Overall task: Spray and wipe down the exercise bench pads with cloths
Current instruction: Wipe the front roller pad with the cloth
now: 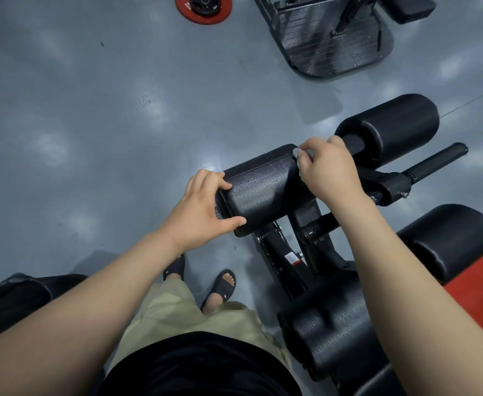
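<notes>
Black vinyl pad (263, 190), spray-beaded, gets wiped: left hand (200, 207) grips its end, right hand (327, 170) pinches a cloth (299, 155). Next, likely a firm sweep across.

Dim, bluish light; wide-angle edge warp

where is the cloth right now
In the head view the cloth is bunched in the right hand, pressed against the right end of the near roller pad, which the left hand grips at its other end.
</notes>
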`<action>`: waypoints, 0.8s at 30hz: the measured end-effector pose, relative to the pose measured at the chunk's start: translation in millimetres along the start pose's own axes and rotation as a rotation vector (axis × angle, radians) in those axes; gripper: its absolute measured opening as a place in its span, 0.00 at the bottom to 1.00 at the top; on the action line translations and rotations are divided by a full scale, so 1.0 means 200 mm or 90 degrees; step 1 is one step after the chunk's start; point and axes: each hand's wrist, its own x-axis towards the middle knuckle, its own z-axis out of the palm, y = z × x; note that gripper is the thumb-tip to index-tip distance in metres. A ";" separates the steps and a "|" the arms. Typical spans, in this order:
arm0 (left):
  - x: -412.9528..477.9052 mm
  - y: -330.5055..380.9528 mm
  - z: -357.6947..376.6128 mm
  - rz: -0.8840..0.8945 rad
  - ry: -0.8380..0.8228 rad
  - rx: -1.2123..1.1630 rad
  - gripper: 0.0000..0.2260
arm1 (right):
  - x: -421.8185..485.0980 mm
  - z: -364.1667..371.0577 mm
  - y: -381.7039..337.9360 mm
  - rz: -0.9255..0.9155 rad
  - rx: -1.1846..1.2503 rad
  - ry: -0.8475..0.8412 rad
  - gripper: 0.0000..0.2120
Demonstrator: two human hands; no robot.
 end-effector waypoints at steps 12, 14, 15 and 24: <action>-0.01 0.01 0.00 0.015 0.001 0.024 0.30 | -0.09 0.07 -0.08 -0.129 -0.039 0.017 0.11; 0.00 0.01 0.00 0.013 0.002 0.027 0.30 | -0.14 0.10 -0.11 -0.186 -0.030 -0.007 0.10; 0.00 0.01 0.00 0.013 0.002 0.027 0.30 | -0.14 0.09 -0.11 -0.188 -0.023 -0.007 0.10; 0.00 0.01 -0.01 -0.003 -0.001 0.019 0.30 | -0.05 0.06 -0.07 -0.049 -0.094 0.058 0.11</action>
